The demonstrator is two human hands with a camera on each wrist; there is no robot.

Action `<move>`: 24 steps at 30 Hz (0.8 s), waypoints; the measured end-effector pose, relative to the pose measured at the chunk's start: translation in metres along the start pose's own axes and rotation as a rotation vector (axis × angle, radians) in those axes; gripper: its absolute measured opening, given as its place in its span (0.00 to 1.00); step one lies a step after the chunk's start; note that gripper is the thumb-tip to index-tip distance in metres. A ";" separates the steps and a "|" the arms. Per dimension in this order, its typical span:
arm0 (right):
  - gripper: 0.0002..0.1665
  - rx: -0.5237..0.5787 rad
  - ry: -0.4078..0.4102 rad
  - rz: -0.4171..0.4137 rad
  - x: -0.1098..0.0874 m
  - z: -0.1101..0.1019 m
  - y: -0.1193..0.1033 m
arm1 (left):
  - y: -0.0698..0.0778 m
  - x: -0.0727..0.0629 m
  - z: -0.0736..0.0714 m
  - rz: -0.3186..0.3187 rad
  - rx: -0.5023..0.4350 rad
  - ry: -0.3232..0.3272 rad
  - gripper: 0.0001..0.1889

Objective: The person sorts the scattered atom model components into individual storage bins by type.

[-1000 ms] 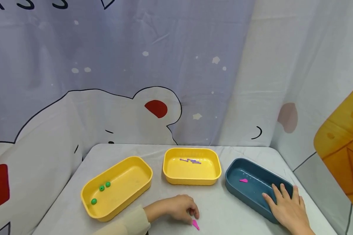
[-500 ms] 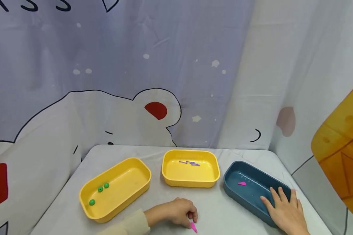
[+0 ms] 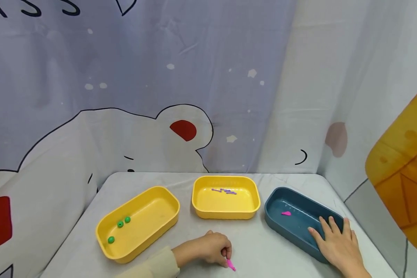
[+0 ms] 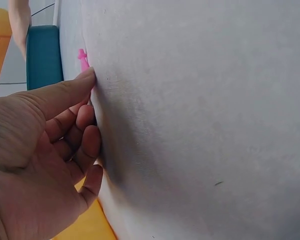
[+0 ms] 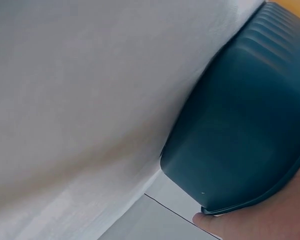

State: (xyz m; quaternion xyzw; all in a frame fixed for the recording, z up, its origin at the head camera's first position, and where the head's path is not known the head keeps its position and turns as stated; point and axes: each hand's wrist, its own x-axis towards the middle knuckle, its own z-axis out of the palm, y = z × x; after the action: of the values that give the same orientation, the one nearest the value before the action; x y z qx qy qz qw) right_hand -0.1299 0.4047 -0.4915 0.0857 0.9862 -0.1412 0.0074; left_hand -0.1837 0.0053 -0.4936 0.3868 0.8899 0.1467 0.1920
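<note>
Near the front of the table, my left hand (image 3: pixel 212 247) pinches a small pink plastic piece (image 3: pixel 231 265) between thumb and forefinger. In the left wrist view the piece's knobbed end (image 4: pixel 82 56) sticks out past the fingertips, close over the white cloth; its other end is hidden by them. My right hand (image 3: pixel 342 245) rests with spread fingers over the near end of a dark blue tray (image 3: pixel 292 235). The right wrist view shows that tray's outer wall (image 5: pixel 235 135) and part of the hand at its rim. A second pink piece (image 3: pixel 286 213) lies inside the blue tray.
At the left, a yellow tray (image 3: pixel 153 239) stands at an angle with green beads (image 3: pixel 120 224) in it. Another yellow tray (image 3: pixel 226 214) at the back middle holds several thin purple sticks (image 3: pixel 228 191). Printed curtains (image 3: pixel 142 77) close off the table's back and sides.
My left fingers have closed on the pink piece's near end and shifted it very slightly. The right hand stays on the blue tray; the head view has moved a little.
</note>
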 end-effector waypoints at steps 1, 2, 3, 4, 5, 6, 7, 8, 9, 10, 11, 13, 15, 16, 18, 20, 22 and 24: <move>0.57 -0.001 0.003 -0.004 0.001 0.000 0.000 | 0.000 0.000 -0.001 -0.004 -0.005 -0.004 0.13; 0.57 -0.002 0.005 -0.006 0.002 -0.001 0.000 | -0.001 0.001 -0.001 -0.007 -0.010 -0.008 0.13; 0.57 -0.005 0.008 -0.010 0.002 -0.001 0.000 | -0.001 0.002 -0.002 -0.008 -0.013 -0.011 0.13; 0.57 -0.007 0.012 -0.012 0.003 -0.002 0.000 | -0.002 0.002 -0.002 -0.008 -0.014 -0.012 0.13; 0.57 -0.009 0.013 -0.012 0.003 -0.002 0.000 | -0.002 0.003 -0.002 -0.006 -0.014 -0.014 0.13; 0.57 -0.012 0.014 -0.012 0.004 -0.003 -0.001 | -0.003 0.003 -0.002 -0.003 -0.014 -0.015 0.13; 0.56 -0.015 0.014 -0.012 0.004 -0.003 -0.001 | -0.004 0.004 -0.002 0.002 -0.010 -0.016 0.13; 0.56 -0.018 0.013 -0.010 0.004 -0.004 -0.001 | -0.004 0.004 -0.002 0.005 -0.010 -0.019 0.13; 0.56 -0.021 0.013 -0.010 0.004 -0.004 -0.002 | -0.005 0.004 -0.001 0.009 -0.009 -0.019 0.12; 0.56 -0.022 0.012 -0.006 0.004 -0.004 -0.002 | -0.005 0.005 -0.001 0.012 -0.007 -0.020 0.12; 0.56 -0.023 0.011 -0.006 0.003 -0.004 -0.002 | -0.006 0.005 -0.001 0.014 -0.008 -0.021 0.12; 0.56 -0.023 0.009 -0.007 0.003 -0.003 -0.002 | -0.006 0.005 0.000 0.021 -0.011 -0.023 0.12; 0.56 -0.020 0.011 -0.008 0.002 -0.001 -0.001 | -0.007 0.005 0.000 0.034 -0.017 -0.027 0.11; 0.56 -0.018 0.011 -0.007 0.001 -0.001 -0.001 | -0.007 0.005 0.000 0.043 -0.018 -0.031 0.11; 0.57 -0.015 0.014 -0.006 0.000 0.000 0.000 | -0.007 0.005 0.000 0.060 -0.025 -0.044 0.11; 0.57 -0.018 0.015 -0.002 0.000 0.000 -0.001 | -0.007 0.005 0.000 0.081 -0.026 -0.052 0.10; 0.57 -0.018 0.014 -0.002 0.000 0.000 -0.001 | -0.006 0.005 0.000 0.099 -0.022 -0.061 0.10; 0.57 -0.018 0.011 -0.002 0.000 0.000 0.000 | -0.006 0.005 0.000 0.114 -0.020 -0.067 0.09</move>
State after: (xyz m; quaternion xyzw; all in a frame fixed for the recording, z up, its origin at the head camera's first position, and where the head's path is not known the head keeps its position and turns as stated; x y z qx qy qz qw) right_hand -0.1296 0.4047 -0.4917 0.0856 0.9876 -0.1317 0.0029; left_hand -0.1905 0.0048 -0.4975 0.4396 0.8581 0.1532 0.2167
